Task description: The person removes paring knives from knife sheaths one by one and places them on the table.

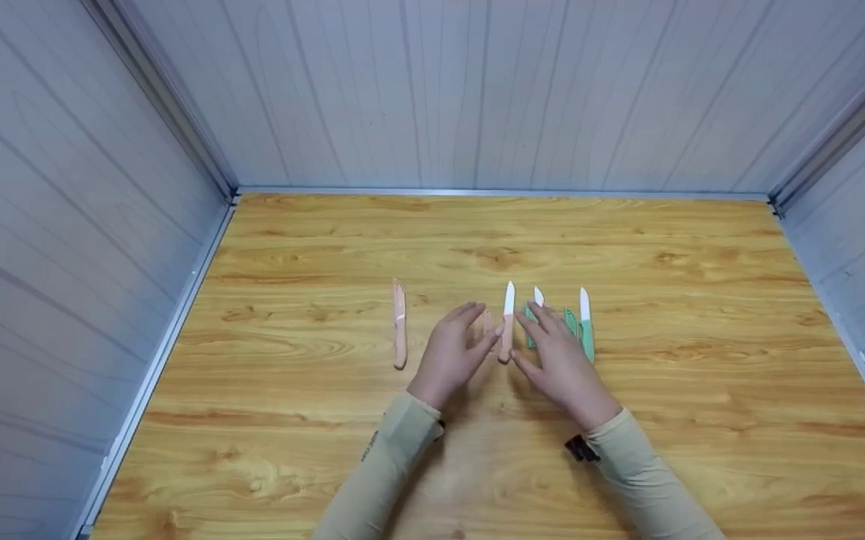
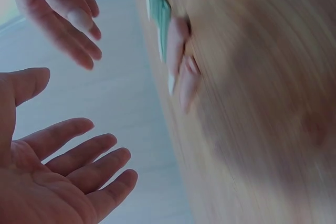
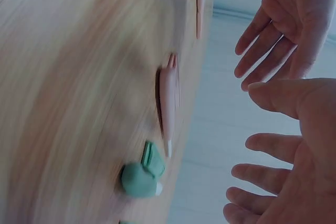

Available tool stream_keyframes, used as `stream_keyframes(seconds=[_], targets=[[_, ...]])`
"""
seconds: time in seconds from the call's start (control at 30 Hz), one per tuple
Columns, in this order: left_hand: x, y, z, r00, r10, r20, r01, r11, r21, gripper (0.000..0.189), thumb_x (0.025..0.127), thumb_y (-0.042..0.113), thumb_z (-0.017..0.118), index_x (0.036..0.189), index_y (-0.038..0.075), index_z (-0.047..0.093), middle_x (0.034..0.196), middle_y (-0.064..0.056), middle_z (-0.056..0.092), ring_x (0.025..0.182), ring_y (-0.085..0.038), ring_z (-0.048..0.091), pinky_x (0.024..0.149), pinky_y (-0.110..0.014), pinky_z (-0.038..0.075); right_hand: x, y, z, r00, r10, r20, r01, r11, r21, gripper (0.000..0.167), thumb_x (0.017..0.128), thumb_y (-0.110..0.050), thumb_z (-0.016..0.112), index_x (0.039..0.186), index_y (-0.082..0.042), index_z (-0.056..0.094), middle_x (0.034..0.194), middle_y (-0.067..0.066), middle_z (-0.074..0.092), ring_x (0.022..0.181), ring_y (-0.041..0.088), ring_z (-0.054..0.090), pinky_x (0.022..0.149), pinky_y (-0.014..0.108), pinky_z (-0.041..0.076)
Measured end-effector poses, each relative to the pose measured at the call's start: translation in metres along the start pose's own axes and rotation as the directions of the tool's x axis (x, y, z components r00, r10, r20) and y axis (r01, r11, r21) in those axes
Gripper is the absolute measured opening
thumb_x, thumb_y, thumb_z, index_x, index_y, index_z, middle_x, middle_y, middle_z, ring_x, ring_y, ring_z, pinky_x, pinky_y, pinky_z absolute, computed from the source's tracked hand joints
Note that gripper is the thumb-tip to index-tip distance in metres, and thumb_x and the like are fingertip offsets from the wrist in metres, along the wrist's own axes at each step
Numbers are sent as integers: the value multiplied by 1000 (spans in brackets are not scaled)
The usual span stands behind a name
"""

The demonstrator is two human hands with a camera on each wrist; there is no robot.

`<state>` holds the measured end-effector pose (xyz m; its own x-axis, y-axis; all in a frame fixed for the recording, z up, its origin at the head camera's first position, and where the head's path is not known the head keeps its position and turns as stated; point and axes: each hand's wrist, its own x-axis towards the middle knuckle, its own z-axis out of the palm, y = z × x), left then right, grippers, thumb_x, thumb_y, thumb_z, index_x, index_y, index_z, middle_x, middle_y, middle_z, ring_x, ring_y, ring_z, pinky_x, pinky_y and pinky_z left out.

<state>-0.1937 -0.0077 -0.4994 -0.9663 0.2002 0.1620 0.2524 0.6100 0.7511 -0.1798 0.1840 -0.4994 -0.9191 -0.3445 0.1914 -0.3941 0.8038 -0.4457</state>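
Observation:
My left hand [image 1: 449, 351] hovers over the table with relaxed fingers and holds nothing. It is nearest a pink sheath [image 1: 488, 330] and a pink-handled knife [image 1: 506, 343] with a bare white blade. Facing it, my right hand [image 1: 566, 366] is also raised and free, its fingers loosely spread in the right wrist view. Beneath that hand lies a green-handled knife, partly hidden, with its white blade [image 1: 539, 295] showing. A green sheath [image 1: 570, 320] sits just right of the fingers, beside another green-handled knife [image 1: 587, 339], also with a bare white blade.
Farther left, a pink knife [image 1: 400, 341] lies with a pink sheath over its blade. The wood-grain table [image 1: 312, 420] is bounded by pale panel walls [image 1: 447, 97] at the back and both sides.

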Motion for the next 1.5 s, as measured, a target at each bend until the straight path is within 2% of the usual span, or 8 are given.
stream_keyframes(seconds=[0.3,0.47,0.57,0.73,0.9,1.07,1.3,1.5], targets=[[-6,-17,-19,998,-39,-41,40,999,25,53,95,37,59,133,0,54,137,-20,49,128,-33,44,107,-42,33,7,-22,11,996,-86,7,86,994,-69,61,88,-30,68,140,-6,47,148,19,35,136,40,28,109,53,25],[-7,-26,-30,997,-50,-61,52,998,45,55,96,38,57,134,-1,53,138,-20,48,129,-33,43,107,-44,33,10,-31,21,986,-166,6,166,981,-98,63,89,-31,67,142,-4,45,147,19,36,136,39,29,108,53,28],[-8,-33,-37,996,-52,-76,57,996,66,55,96,39,57,134,-1,53,138,-20,48,128,-34,43,107,-45,33,13,-37,27,981,-194,32,196,974,-113,62,91,-33,64,141,-3,44,148,19,35,136,39,29,109,52,27],[-11,-45,-45,994,-79,-78,90,985,151,57,96,44,53,136,3,52,139,-19,47,129,-36,41,108,-48,30,15,-46,37,972,-218,84,228,964,-135,63,91,-35,62,143,-4,43,150,19,32,138,36,27,111,49,23],[-13,-58,-54,993,-74,-90,93,967,237,57,97,45,52,135,2,53,140,-21,45,129,-37,40,110,-50,25,19,-56,48,958,-261,115,275,953,-128,64,92,-36,61,144,-4,40,149,21,31,138,37,26,112,48,21],[-13,-71,-62,993,-76,-94,99,955,278,58,97,43,52,136,0,51,140,-21,45,131,-38,39,111,-50,24,22,-67,59,947,-286,149,304,946,-117,65,93,-39,58,145,-5,39,150,21,30,137,37,27,112,49,22],[-9,-85,-70,993,-95,-75,115,938,327,57,97,41,52,136,-1,50,140,-22,45,131,-37,38,111,-51,22,27,-80,73,921,-341,188,369,918,-147,64,94,-40,56,144,-5,39,150,20,31,138,36,26,112,47,22],[-2,-90,-76,993,-119,-24,121,942,315,55,98,38,53,138,1,48,141,-22,44,133,-35,36,112,-50,20,31,-88,84,903,-383,197,415,895,-165,63,94,-38,57,143,-3,41,149,20,33,138,35,27,113,45,22]])
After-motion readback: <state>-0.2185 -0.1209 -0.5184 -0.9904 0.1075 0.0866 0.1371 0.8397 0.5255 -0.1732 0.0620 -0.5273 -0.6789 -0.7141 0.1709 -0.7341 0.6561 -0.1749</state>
